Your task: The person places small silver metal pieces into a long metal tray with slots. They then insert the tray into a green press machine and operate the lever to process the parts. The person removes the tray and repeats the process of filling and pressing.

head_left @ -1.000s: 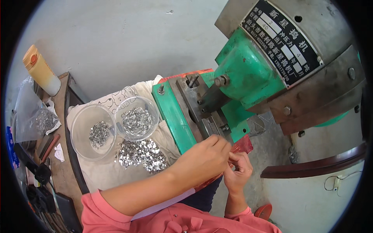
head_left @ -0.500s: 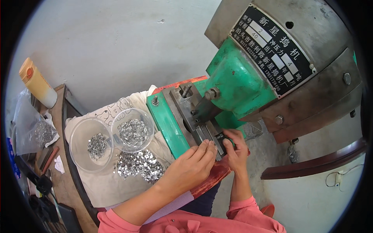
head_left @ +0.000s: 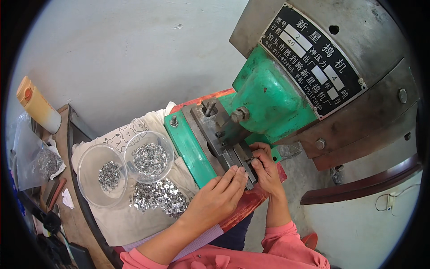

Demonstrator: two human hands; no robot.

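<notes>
My left hand (head_left: 219, 193) is closed, its fingers pressed together with the tips on the near end of a metal die (head_left: 230, 157). Anything small under those fingertips is hidden. On the die's right side, my right hand (head_left: 267, 172) curls with thumb and fingers drawn together. What it grips there is mostly covered by the fingers. The die sits on the green base (head_left: 190, 154) of a press, beneath the dark ram (head_left: 236, 130). Left of the base, a pile of small shiny metal pieces (head_left: 161, 197) lies on a pale cloth (head_left: 125, 224).
Two clear plastic tubs, one left (head_left: 80, 181) and one right (head_left: 171, 150), hold small metal parts. The green press head (head_left: 268, 96) overhangs my hands. A side table (head_left: 74, 219) at the left bears a yellow-and-white bottle (head_left: 39, 107) and a plastic bag (head_left: 29, 157).
My right hand's fingers have shifted around the die's side, and its thumb is a little further left. My left fingertips stay at the die's near end. The whole view has moved slightly.
</notes>
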